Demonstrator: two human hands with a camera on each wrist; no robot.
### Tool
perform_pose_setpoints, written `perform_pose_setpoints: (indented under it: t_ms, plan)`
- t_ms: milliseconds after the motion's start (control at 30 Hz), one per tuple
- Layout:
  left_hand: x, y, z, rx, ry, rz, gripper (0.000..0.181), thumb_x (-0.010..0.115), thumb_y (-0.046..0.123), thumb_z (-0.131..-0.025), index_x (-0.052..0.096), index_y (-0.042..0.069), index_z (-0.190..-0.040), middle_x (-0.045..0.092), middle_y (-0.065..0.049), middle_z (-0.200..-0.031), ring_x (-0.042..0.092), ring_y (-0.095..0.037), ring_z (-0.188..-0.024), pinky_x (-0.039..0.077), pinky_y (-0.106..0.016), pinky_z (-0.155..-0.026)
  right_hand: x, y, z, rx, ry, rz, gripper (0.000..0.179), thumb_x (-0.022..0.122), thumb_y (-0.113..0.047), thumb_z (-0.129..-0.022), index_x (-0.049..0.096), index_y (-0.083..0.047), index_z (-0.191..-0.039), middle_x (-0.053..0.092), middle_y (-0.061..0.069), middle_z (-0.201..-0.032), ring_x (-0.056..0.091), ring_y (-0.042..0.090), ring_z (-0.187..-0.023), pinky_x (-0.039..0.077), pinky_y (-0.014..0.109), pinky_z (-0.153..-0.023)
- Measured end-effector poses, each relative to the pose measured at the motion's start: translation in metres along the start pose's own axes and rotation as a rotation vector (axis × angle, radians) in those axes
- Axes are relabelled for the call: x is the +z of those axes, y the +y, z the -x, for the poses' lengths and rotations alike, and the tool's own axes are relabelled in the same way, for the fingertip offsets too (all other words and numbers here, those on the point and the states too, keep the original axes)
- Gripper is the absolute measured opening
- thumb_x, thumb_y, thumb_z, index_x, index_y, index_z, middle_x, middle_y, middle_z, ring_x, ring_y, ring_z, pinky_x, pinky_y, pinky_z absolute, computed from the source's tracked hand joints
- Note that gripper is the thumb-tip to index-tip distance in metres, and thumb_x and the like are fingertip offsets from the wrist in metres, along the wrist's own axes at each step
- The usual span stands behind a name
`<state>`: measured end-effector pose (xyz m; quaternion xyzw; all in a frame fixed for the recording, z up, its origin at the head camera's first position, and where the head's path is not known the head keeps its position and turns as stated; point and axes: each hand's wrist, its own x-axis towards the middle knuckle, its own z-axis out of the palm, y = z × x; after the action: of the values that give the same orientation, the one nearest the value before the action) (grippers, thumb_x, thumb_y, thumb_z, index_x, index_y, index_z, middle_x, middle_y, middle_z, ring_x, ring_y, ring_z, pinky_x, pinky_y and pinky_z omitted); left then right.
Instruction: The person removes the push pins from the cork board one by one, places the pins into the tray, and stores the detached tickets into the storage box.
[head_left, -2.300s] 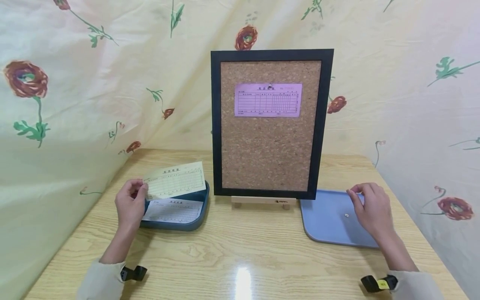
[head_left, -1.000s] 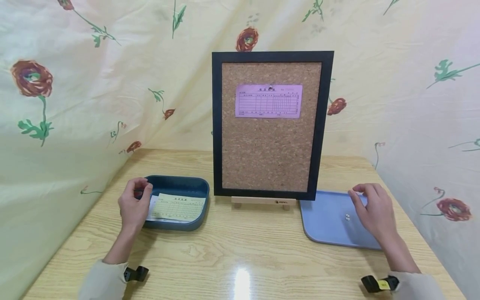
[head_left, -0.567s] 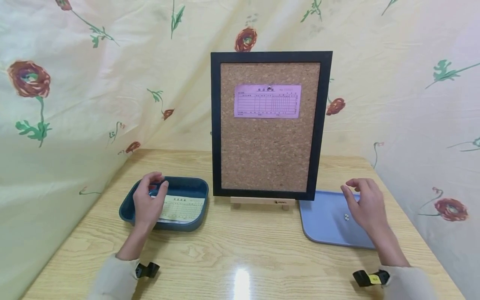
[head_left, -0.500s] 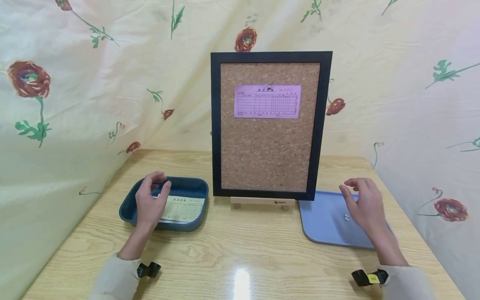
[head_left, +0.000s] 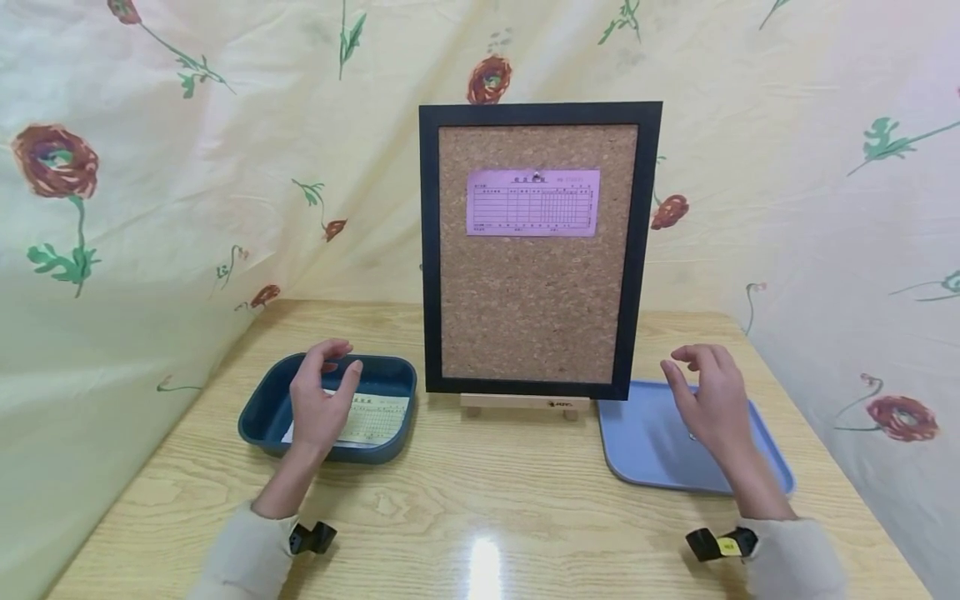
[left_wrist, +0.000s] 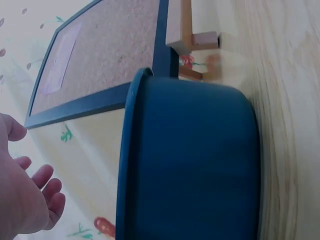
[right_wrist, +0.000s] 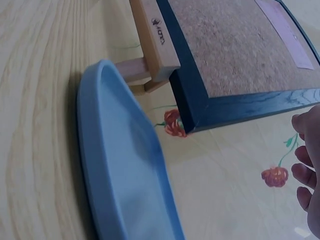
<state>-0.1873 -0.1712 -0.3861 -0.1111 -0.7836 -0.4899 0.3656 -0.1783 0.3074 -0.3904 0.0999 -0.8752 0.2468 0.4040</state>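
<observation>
My left hand (head_left: 322, 408) hovers over the dark blue bin (head_left: 258, 421), thumb and fingers apart with nothing between them. In the bin lie a pale yellow receipt slip (head_left: 384, 417) and a white one, partly hidden by that hand. My right hand (head_left: 716, 404) is over the light blue tray (head_left: 645, 454), its fingers loosely bent and holding nothing. Small metallic pins (head_left: 692, 436) on the tray are mostly covered by it. Between the hands, a pink receipt slip (head_left: 532, 204) hangs from one pin (head_left: 536, 175) on the cork board (head_left: 532, 308).
The board's black frame (head_left: 431, 250) stands upright on a small wooden easel (head_left: 525, 402) at the back of the wood-grain table (head_left: 465, 500). A flowered curtain (head_left: 360, 167) surrounds the table at the back and sides.
My left hand has let go of the yellow slip, which now lies in the bin, and moved rightward. My right hand has shifted left and opened wider; a second pin appeared on the tray.
</observation>
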Motion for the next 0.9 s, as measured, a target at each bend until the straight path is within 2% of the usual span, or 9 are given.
perform_pose_setpoints:
  t_ms: [200,500,733,900]
  plan:
    - [0.009,0.008,0.000,0.036,-0.019,0.025,0.031,0.067,-0.002,-0.088,0.062,-0.006,-0.118,0.068,-0.023,-0.116,0.059,-0.030,-0.108,0.042,-0.022,-0.091,0.006,-0.006,-0.004,0.013,-0.005,-0.002,0.023,0.071,-0.002,-0.086,0.061,0.009,-0.103,0.060,0.026,-0.099,0.054,0.036,-0.085,0.035,0.036,-0.076]
    - [0.023,0.018,-0.002,0.070,-0.077,0.055,0.040,0.067,0.001,-0.089,0.057,-0.004,-0.127,0.062,-0.021,-0.127,0.057,-0.033,-0.116,0.044,-0.027,-0.096,0.014,-0.016,-0.011,0.008,-0.008,-0.045,0.028,0.071,-0.002,-0.085,0.058,0.010,-0.107,0.055,0.030,-0.110,0.050,0.041,-0.094,0.036,0.043,-0.080]
    - [0.036,0.027,-0.002,0.120,-0.101,0.076,0.045,0.068,0.000,-0.088,0.054,-0.004,-0.131,0.059,-0.022,-0.131,0.055,-0.035,-0.119,0.046,-0.041,-0.098,0.019,-0.025,-0.016,0.002,-0.012,-0.079,0.031,0.071,-0.002,-0.086,0.057,0.010,-0.110,0.052,0.030,-0.116,0.048,0.043,-0.103,0.038,0.049,-0.086]
    - [0.045,0.032,-0.003,0.119,-0.108,0.080,0.047,0.066,0.002,-0.088,0.052,-0.005,-0.133,0.056,-0.023,-0.134,0.053,-0.035,-0.121,0.045,-0.049,-0.099,0.023,-0.030,-0.019,0.015,-0.016,-0.099,0.033,0.070,-0.005,-0.088,0.055,0.010,-0.113,0.051,0.030,-0.119,0.049,0.042,-0.106,0.039,0.049,-0.088]
